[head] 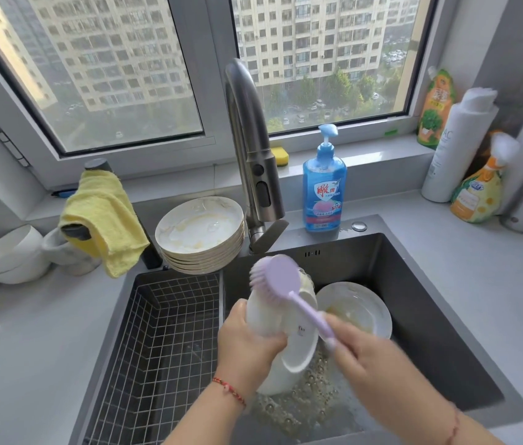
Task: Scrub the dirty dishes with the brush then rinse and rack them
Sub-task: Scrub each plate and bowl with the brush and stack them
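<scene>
Over the dark sink (pixel 446 316), my left hand (pixel 247 345) grips a white plate (pixel 295 351) on edge, its underside toward me. My right hand (pixel 359 351) holds the handle of a purple dish brush (pixel 281 277), whose round head lies against the plate's upper back. Another dirty white plate (pixel 359 309) leans in the sink behind them. Foamy, greasy water (pixel 305 403) lies on the sink bottom. A stack of dirty white plates (pixel 202 236) sits on the counter left of the faucet.
A wire rack basket (pixel 163 342) fills the sink's left part. The steel faucet (pixel 250 149) arches above. Blue dish soap (pixel 324 187) stands behind the sink. White bowls (pixel 13 255) and a yellow cloth (pixel 106 220) are at left, bottles (pixel 459 149) at right.
</scene>
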